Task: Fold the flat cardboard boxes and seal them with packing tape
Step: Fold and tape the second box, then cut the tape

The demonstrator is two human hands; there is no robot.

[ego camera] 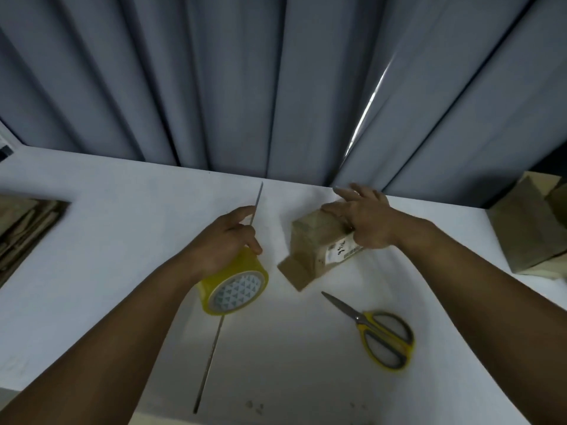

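Yellow tape roll [236,283] sits in the left hand [224,240], whose fingers curl round its rim, at eight o'clock from the small cardboard box [313,250]. The right hand [362,219] lies on the box's far end with its fingers fairly straight and spread, pressing rather than clasping. The box rests near the middle of the white table [122,210], and a flap juts out at its near, seven-o'clock corner.

No free tape end shows, so it probably has to be picked loose first. With only a flat palm holding it, the box could skid on the smooth tabletop when the strip is drawn across. The loose flap could spring up under the tape and leave a crooked, gaping seam.

Scissors [383,335] lie at five o'clock from the box, close under the right forearm, which could knock them away.
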